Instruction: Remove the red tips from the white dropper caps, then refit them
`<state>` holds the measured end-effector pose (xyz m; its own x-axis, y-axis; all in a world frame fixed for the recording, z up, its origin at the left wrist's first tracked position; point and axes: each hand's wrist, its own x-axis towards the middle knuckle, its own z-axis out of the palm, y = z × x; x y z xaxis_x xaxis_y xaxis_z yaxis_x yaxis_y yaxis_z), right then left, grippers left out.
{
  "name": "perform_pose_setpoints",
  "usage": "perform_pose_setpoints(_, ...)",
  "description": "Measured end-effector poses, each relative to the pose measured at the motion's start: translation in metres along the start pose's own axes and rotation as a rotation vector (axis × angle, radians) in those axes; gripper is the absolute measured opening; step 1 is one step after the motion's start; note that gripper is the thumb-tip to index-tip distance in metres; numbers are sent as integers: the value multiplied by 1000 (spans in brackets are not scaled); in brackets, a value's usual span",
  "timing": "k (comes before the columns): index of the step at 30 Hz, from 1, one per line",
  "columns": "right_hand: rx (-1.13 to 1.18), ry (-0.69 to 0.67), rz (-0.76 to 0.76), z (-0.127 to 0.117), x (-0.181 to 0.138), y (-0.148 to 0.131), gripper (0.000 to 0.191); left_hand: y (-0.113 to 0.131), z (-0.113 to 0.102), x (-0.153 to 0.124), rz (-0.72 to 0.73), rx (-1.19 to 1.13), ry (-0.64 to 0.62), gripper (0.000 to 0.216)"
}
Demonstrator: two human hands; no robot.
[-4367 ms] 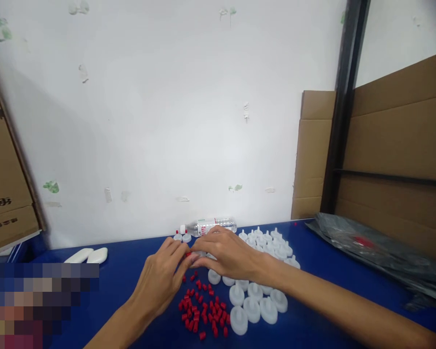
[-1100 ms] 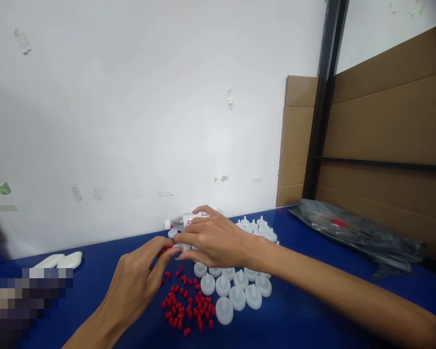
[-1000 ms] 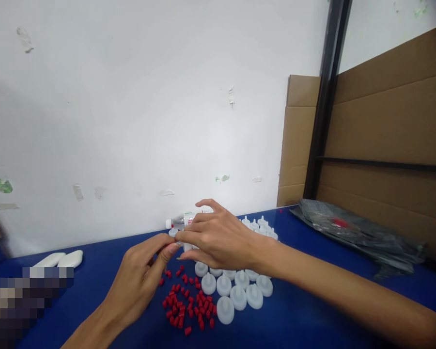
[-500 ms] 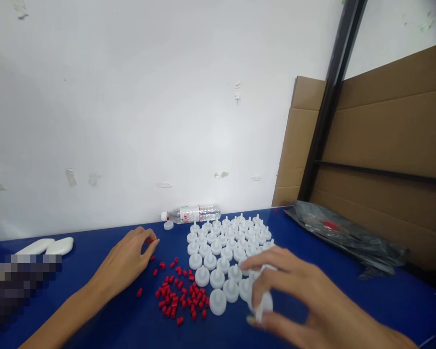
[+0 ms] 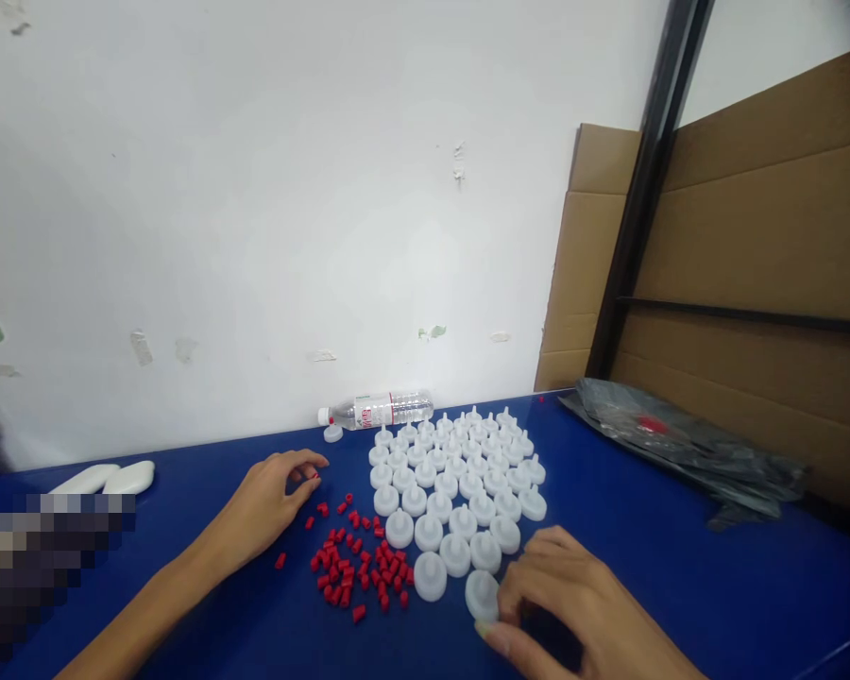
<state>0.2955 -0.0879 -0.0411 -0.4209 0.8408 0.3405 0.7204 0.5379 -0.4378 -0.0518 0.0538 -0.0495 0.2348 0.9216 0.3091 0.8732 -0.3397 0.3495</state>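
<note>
My left hand [image 5: 276, 496] is left of the loose red caps [image 5: 347, 567], thumb and fingers pinched together. A bit of a small red cap [image 5: 315, 476] shows between the fingertips. Several white nozzle lids [image 5: 457, 472], wide round bases with narrow spouts pointing up, stand in a cluster at the centre of the table. At the cluster's near right edge, my right hand [image 5: 563, 600] has thumb and curled index finger against the side of one white nozzle lid [image 5: 483, 595]. That lid rests on the table, partly covered by the fingers.
Behind the lids a clear plastic bottle [image 5: 389, 410] lies by the wall, with a loose white lid [image 5: 332, 433] near its neck. Two white oval objects [image 5: 128, 477] lie at the left. A grey plastic bag [image 5: 687, 439] and cardboard [image 5: 757, 227] are at the right.
My right hand has moved down and the lid in its fingers now sits on the table at the cluster's near edge. My left hand keeps its pinch. The camera view has shifted slightly.
</note>
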Motion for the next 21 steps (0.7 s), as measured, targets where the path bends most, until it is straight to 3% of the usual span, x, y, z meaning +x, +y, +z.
perform_pose_setpoints(8,54,10,-132,9,-4,5,11,12,-4,2,7,67,22,43)
perform_pose_setpoints(14,84,58,-236,15,-4,13,11,4,-1,45,-43,230,82,34)
perform_pose_setpoints(21,53,106,-263,10,-9,18,13,7,9,73,-139,377,3,33)
